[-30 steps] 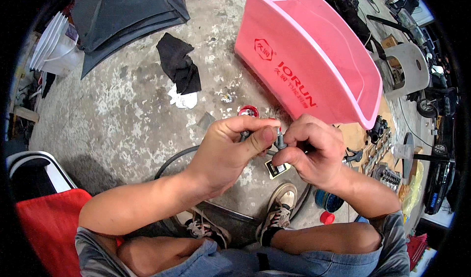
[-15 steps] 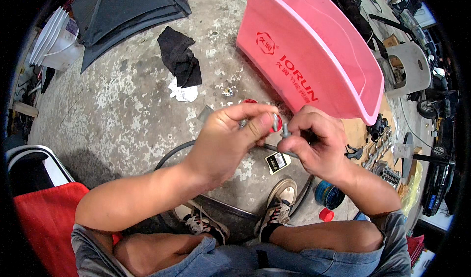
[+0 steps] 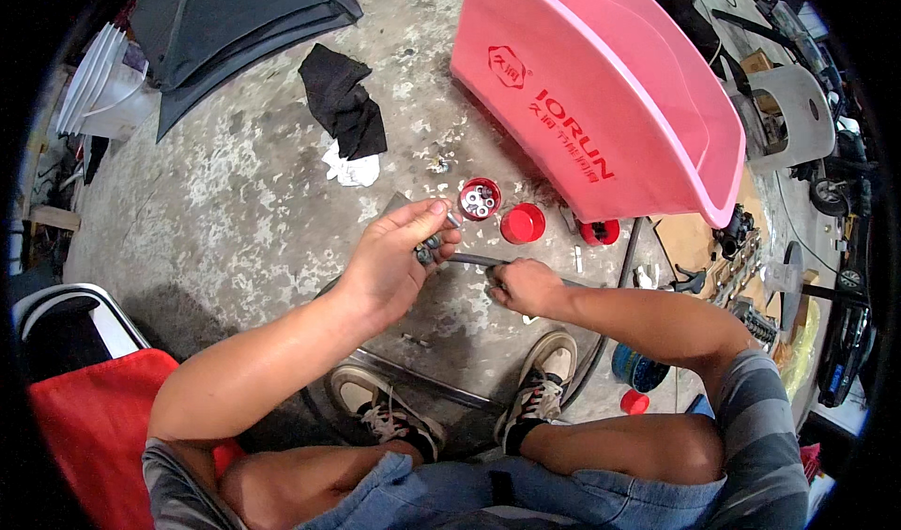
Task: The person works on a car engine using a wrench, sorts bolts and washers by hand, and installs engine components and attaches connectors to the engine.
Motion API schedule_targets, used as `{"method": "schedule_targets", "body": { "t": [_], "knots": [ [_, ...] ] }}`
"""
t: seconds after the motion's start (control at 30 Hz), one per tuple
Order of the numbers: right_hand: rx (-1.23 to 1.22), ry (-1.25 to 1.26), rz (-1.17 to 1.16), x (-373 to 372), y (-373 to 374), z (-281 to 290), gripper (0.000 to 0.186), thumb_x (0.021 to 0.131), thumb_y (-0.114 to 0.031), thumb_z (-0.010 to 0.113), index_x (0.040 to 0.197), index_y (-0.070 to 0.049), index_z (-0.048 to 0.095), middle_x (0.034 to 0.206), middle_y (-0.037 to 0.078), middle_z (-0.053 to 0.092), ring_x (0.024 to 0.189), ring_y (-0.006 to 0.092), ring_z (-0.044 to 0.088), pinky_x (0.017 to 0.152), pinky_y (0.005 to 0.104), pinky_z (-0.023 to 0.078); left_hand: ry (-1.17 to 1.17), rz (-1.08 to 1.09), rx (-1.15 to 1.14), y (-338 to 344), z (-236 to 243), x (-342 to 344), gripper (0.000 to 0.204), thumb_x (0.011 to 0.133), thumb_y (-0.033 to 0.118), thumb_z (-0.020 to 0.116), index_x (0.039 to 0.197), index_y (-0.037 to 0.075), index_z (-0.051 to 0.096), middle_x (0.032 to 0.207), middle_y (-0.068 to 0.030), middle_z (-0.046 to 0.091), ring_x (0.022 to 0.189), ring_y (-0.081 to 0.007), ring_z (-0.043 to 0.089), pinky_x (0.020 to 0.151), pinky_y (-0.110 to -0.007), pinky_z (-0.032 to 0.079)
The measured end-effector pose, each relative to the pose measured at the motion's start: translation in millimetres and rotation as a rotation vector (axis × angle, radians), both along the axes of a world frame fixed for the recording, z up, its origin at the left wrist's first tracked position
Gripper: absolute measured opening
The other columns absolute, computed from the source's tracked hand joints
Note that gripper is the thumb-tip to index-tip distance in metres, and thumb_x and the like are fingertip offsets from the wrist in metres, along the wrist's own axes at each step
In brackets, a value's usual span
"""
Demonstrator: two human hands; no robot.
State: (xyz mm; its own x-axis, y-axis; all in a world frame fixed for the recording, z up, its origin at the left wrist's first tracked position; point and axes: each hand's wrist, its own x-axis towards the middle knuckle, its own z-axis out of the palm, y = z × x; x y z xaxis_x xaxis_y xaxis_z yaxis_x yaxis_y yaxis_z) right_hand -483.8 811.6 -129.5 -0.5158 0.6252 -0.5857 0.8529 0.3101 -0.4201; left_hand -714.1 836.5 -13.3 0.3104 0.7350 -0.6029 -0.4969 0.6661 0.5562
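My left hand (image 3: pixel 399 258) is closed around a small dark metal part (image 3: pixel 430 247) held just above the concrete floor. My right hand (image 3: pixel 524 286) grips a thin metal rod (image 3: pixel 474 261) that runs left to that part. Just beyond the hands sit a red cap holding several small metal pieces (image 3: pixel 480 199) and a plain red cap (image 3: pixel 522 223). My two shoes (image 3: pixel 535 394) rest on the floor below the hands.
A large pink plastic tub (image 3: pixel 601 80) lies tilted at the upper right. A black rag (image 3: pixel 345 108) and dark panels (image 3: pixel 235 23) lie farther back. A red stool (image 3: pixel 89 427) stands at lower left. Tools and a blue can (image 3: pixel 638 369) crowd the right side.
Both hands have dropped lower and drawn slightly apart. The right hand moved down and right along the rod. The red caps, hidden behind the hands before, are uncovered.
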Motion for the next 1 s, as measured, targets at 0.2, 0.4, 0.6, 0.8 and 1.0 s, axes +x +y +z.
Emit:
{"method": "schedule_targets", "body": {
  "t": [0.2,0.4,0.6,0.8,1.0],
  "knots": [
    [-0.031,0.007,0.087,-4,4,6,0.035,0.086,-0.035,0.056,0.093,-0.001,0.06,0.082,0.021,0.065,0.08,0.0406,0.062,0.073,0.0496,0.049,-0.024,-0.009,-0.016,1,1,0,0.017,0.095,0.017,0.05,0.104,0.004,0.054,0.1,-0.0093,0.061,0.096,-0.0196,0.06,0.086,-0.03,0.049],
    [0.389,0.742,-0.416,-13,21,69,0.015,0.086,-0.008,0.061,0.099,-0.002,0.06,0.074,0.013,0.064,0.065,0.0224,0.063,0.059,0.031,0.049,-0.179,-0.022,-0.01,2,11,5,0.02,0.097,0.017,0.042,0.109,0.002,0.047,0.122,-0.0185,0.054,0.111,-0.0252,0.057,0.1,-0.035,0.045],
    [0.7,0.936,-0.3,-17,34,123,0.017,0.08,-0.001,0.064,0.096,0.0,0.061,0.074,0.009,0.061,0.057,0.0161,0.059,0.052,0.0277,0.047,-0.18,-0.045,0.008,6,19,15,0.022,0.098,0.019,0.038,0.109,0.001,0.045,0.124,-0.0188,0.053,0.11,-0.0228,0.056,0.099,-0.034,0.045],
    [0.587,0.896,-0.152,-24,35,153,0.022,0.073,0.004,0.067,0.094,-0.001,0.063,0.071,0.01,0.059,0.059,0.0191,0.058,0.052,0.0282,0.046,-0.241,-0.112,0.089,4,23,17,0.032,0.1,0.025,0.032,0.115,0.001,0.046,0.124,-0.0146,0.055,0.105,-0.0174,0.056,0.095,-0.032,0.044],
    [0.73,0.792,0.076,-28,31,155,0.03,0.069,0.002,0.069,0.098,-0.002,0.063,0.079,0.01,0.06,0.067,0.025,0.062,0.054,0.0334,0.049,-0.317,-0.131,0.036,2,47,23,0.042,0.102,0.024,0.019,0.12,-0.004,0.044,0.125,-0.0176,0.051,0.115,-0.0218,0.051,0.1,-0.037,0.039]
  ]
}}
